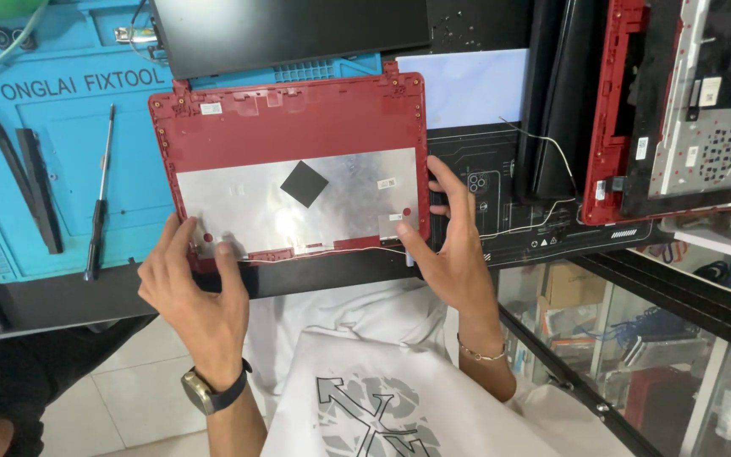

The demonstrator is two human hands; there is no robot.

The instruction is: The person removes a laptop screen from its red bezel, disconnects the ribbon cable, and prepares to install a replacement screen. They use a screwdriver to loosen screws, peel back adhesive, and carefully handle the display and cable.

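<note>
Mat (pixel 61 127), one, blue and ribbed at its edge, lies under one red plastic laptop cover (pixel 289 127) lined with a rectangular silver foil sheet (pixel 298 203) bearing one black diamond pad (pixel 304 183). Left hand (pixel 192 292) and right hand (pixel 454 254) pinch its lower corners, fingers narrowly curled; one thin screwdriver (pixel 99 203) and two black pry tools (pixel 31 182) rest left.

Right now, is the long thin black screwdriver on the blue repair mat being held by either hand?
No. The black screwdriver lies alone on the blue mat, while the left hand and right hand both grip the red laptop cover.
</note>
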